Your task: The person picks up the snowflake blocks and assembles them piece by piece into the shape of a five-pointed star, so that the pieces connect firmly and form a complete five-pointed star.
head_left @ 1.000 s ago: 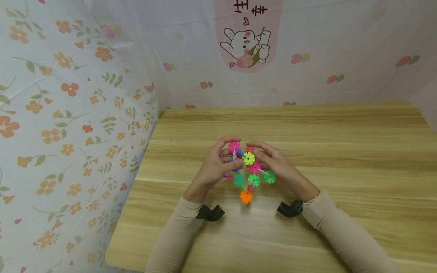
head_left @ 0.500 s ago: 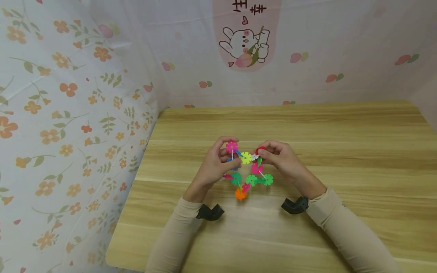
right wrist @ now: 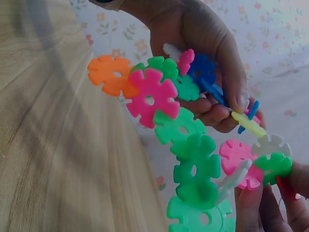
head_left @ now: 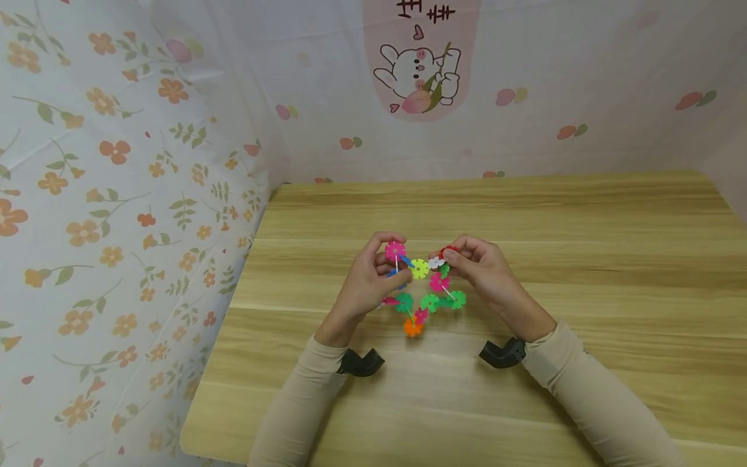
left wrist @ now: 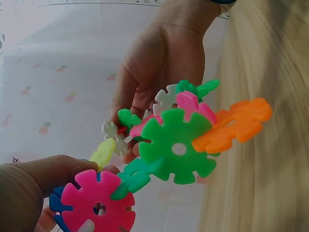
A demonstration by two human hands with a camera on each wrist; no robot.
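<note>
Slotted plastic snowflake discs in many colours are joined into a loop, held up between my hands. On the loop's left side my left hand [head_left: 367, 282] grips it, thumb over a blue disc [head_left: 397, 279], beside a pink disc [head_left: 395, 251]. A yellow disc [head_left: 419, 268] sits at the top middle, with a white disc [head_left: 436, 262] at its right. My right hand [head_left: 490, 275] pinches a red disc [head_left: 449, 251] between thumb and finger, next to a green disc [right wrist: 273, 166]. At the bottom hangs an orange disc [head_left: 414, 326]. Palms hide some discs.
Beneath lies a wood-grain table [head_left: 583, 259]. Black curved mounts [head_left: 360, 362] sit at both wrists. A floral cloth [head_left: 128, 227] hangs on the left, and a pale printed cloth [head_left: 327, 78] covers the back.
My right hand has shifted right, and the red and white discs now show more plainly. The loop has opened wider. My left hand has barely moved.
</note>
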